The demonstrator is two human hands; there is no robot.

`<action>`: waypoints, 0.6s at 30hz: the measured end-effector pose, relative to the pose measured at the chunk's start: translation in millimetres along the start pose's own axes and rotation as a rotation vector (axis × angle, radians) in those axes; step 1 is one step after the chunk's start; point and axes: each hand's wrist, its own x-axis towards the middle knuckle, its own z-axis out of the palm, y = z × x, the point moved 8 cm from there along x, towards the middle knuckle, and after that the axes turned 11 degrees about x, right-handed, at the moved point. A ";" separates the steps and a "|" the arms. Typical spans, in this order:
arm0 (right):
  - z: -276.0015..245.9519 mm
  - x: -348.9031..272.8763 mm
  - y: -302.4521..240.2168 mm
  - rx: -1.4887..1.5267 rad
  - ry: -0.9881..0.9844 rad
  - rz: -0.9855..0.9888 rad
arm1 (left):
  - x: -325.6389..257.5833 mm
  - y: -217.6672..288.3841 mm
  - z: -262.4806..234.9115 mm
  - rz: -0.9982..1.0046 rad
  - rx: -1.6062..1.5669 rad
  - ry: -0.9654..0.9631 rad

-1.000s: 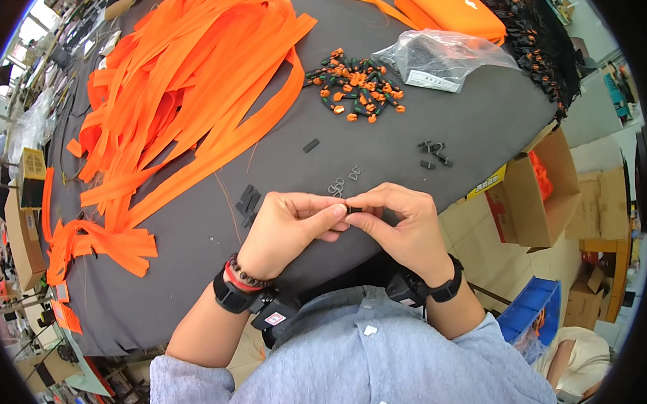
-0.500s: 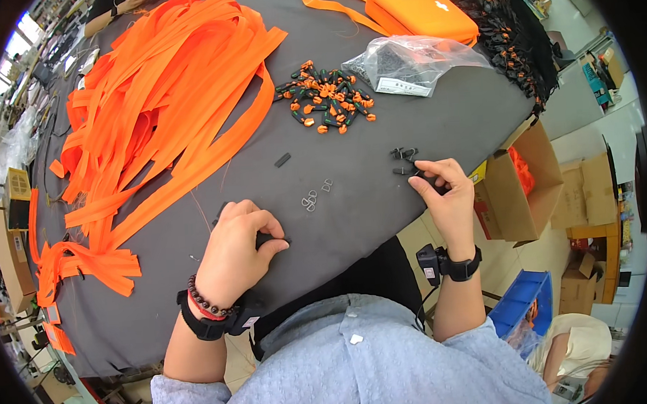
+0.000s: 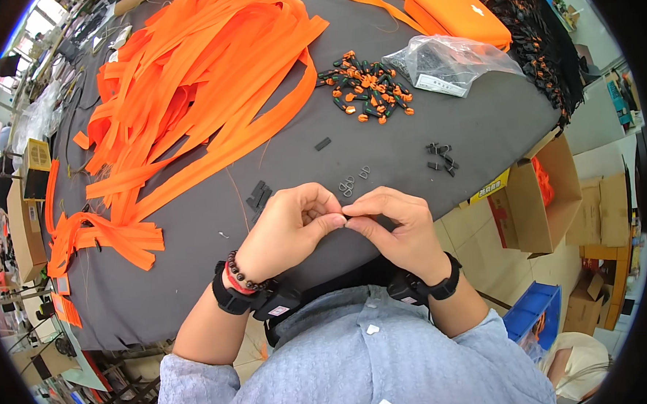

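My left hand [image 3: 295,222] and my right hand [image 3: 398,224] meet near the table's front edge. Thumbs and forefingers of both are pinched together at the tips around a small black piece [image 3: 347,217], mostly covered by the fingers. Just beyond the fingertips lie several metal D-rings [image 3: 347,187]. Short black strips [image 3: 259,196] are grouped beside my left hand, and a single black strip [image 3: 323,143] lies farther out. To the right is a small cluster of black pieces [image 3: 442,159], apart from my right hand.
A heap of orange zipper tape [image 3: 208,98] covers the table's left side. Black-and-orange zipper pulls [image 3: 365,90] are piled at the middle back, beside a clear plastic bag [image 3: 455,60] and an orange case [image 3: 456,19]. An open cardboard box [image 3: 515,225] stands off the right edge.
My right hand has left the black cluster and moved left to meet my left hand, which has shifted right. The view has swung, moving the table's things across the picture.
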 end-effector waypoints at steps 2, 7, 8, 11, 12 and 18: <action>-5.0 -1.8 5.4 -0.014 0.011 0.036 | 2.1 -2.0 4.0 0.009 -0.069 0.015; -34.5 -15.3 30.2 0.213 0.256 0.203 | 7.6 16.1 -11.9 0.241 0.341 0.401; -39.1 -16.3 32.6 0.251 0.275 0.241 | 6.6 25.2 -12.9 0.325 0.521 0.485; -49.2 -15.3 30.9 0.330 0.318 0.328 | 16.0 20.5 -7.3 0.301 0.651 0.500; -49.2 -15.1 29.9 0.332 0.306 0.336 | 17.8 21.2 -4.4 0.296 0.705 0.492; -46.4 -17.4 29.4 0.345 0.280 0.362 | 18.5 22.6 -1.1 0.361 0.741 0.459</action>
